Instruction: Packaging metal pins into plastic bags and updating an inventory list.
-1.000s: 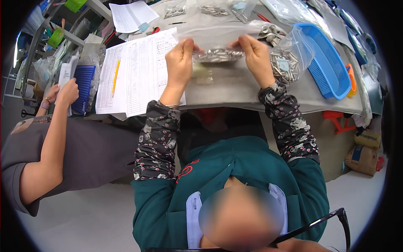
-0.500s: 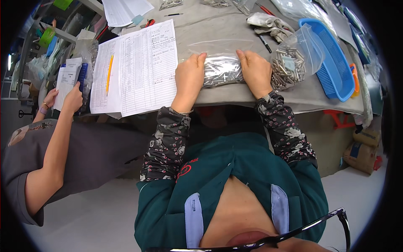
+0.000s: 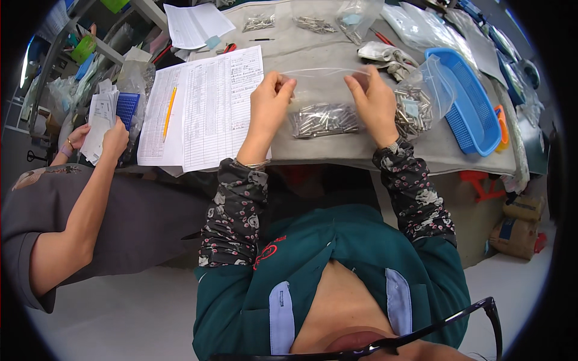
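Flat, fairly bright indoor light covers a gray worktable (image 3: 313, 54) inside the dark surround of a fisheye view.
White glare streaks the plastic packs (image 3: 415, 29) at upper right, while glints fleck the metal pins (image 3: 325, 122) in the clear bag (image 3: 319, 90) at center. A bright strip (image 3: 27, 63) glows at far left; deep shadow sits below the table's bowed front edge. The pale floor (image 3: 120, 331) gleams softly at lower left. All 4 corners fall to black, and writing on the sheets (image 3: 217, 114) is barely legible.

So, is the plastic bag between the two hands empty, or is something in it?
Not empty: metal pieces show through the clear bag, gathered in its lower part.
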`<state>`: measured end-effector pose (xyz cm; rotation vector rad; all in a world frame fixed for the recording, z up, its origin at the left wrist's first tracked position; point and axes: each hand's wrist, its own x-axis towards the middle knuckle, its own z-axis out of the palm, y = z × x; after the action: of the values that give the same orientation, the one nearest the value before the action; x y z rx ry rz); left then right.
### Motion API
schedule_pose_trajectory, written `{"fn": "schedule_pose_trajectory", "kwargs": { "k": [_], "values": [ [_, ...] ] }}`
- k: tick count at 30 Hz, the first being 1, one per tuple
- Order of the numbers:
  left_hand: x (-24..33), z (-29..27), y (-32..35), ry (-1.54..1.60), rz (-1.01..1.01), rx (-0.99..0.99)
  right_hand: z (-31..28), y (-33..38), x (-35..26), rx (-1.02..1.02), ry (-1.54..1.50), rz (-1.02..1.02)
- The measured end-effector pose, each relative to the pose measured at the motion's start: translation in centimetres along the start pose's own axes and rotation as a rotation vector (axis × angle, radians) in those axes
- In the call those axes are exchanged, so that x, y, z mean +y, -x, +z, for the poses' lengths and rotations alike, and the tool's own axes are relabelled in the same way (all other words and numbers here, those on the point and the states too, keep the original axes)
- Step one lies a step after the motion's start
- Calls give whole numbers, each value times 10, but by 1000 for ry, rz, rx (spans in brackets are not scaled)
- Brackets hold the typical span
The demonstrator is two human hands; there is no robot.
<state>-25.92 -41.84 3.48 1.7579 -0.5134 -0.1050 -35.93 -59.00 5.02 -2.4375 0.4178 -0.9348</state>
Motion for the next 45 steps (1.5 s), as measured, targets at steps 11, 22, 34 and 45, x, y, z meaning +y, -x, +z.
{"fn": "schedule_pose_trajectory", "kwargs": {
  "k": [11, 22, 34, 45],
  "values": [
    [28, -24, 16, -26, 458, -91, -10, -15, -68, -104, 153, -679],
    [37, -26, 23, -225, 624, -41, -11, -15, -70, -101, -18, -687],
    [34, -29, 33, -207, 604, -6, -26, -19, -54, -208, -101, -639],
    [23, -36, 33, -144, 575, 15, -44, -23, -36, -182, -3, -672]
  ]
}}
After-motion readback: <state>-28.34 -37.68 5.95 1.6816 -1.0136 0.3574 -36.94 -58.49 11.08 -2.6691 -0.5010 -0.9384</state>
